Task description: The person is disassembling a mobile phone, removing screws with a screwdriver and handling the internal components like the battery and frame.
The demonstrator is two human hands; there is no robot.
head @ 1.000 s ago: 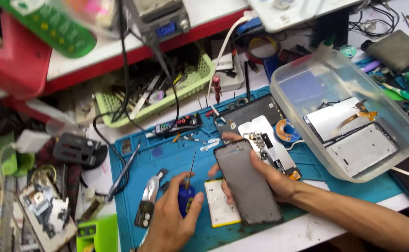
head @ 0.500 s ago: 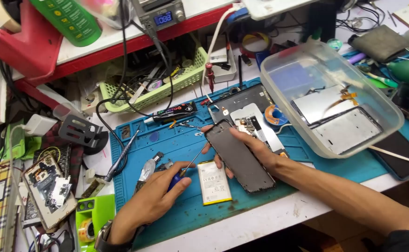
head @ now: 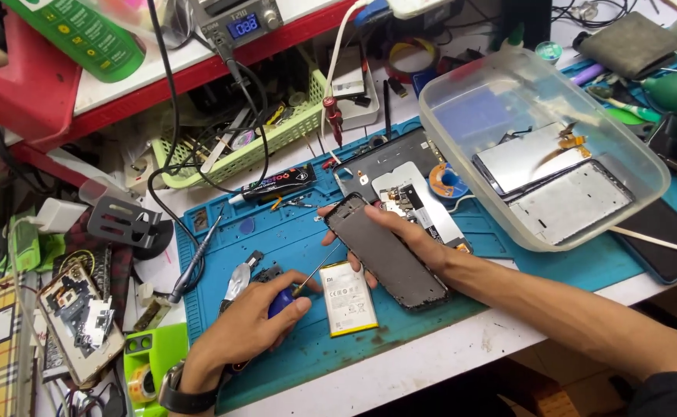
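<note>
I have a phone repair in hand, at the stage of working screws at the phone's edge; as I judge it, the next move calls for a steady tip set square into a very small screw head.

Under both my hands lies the blue mat (head: pixel 508 247), rubbery, ridged into shallow compartments. Beyond my right fingertips stands the clear plastic tub (head: pixel 462 147), smooth and cloudy, with flat metal phone frames inside.

My right hand (head: pixel 408 239) holds the phone (head: pixel 388 259), a long dark slab with rounded corners and a dull grey back. The fingers are clamped along its far edge, the thumb across its near side, and it lies slanted on the mat.

Just beside my right thumb lies the battery (head: pixel 347 297), a flat pale rectangle with a yellow lower edge, touching the mat between my two hands.

My left hand (head: pixel 246 332) is closed on the screwdriver (head: pixel 301 284): fingers together round its blue handle, the thin steel shaft pointing up toward the phone's near corner. Whether the tip touches the phone, I cannot tell.
</note>
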